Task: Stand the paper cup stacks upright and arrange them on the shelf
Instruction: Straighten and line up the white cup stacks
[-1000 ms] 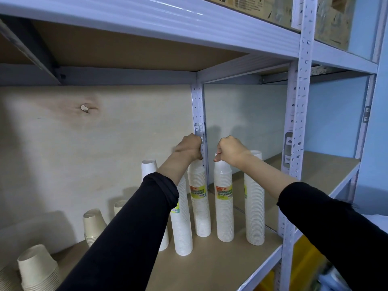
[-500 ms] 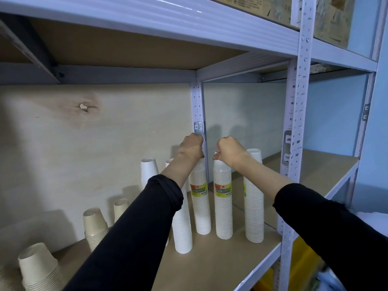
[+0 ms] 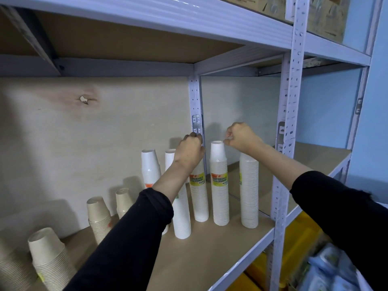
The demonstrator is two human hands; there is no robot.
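The left hand point(image 3: 190, 151) is clamped from above over the top of one cup stack point(image 3: 199, 198). The right hand point(image 3: 241, 138) is held curled, with nothing visibly gripped, just beside the top of the neighbouring stack point(image 3: 219, 185). Both stacks are stood upright, side by side, on the shelf point(image 3: 220, 244).

The location is a storeroom. The left grip point(image 3: 190, 148) and right grip point(image 3: 241, 137) are inside a bay of slotted-angle steel racking point(image 3: 290, 101), with perforated uprights behind and to the right of the grips and a bare fibreboard shelf point(image 3: 210, 248) below them. Stock is held in bulk: labelled paper cup stacks point(image 3: 220, 196) stand under the grips, beige cup stacks point(image 3: 98, 215) sit well left of the left grip, cardboard cartons point(image 3: 323, 15) occupy the level above the right grip, and yellow crates point(image 3: 302, 232) lie below it.
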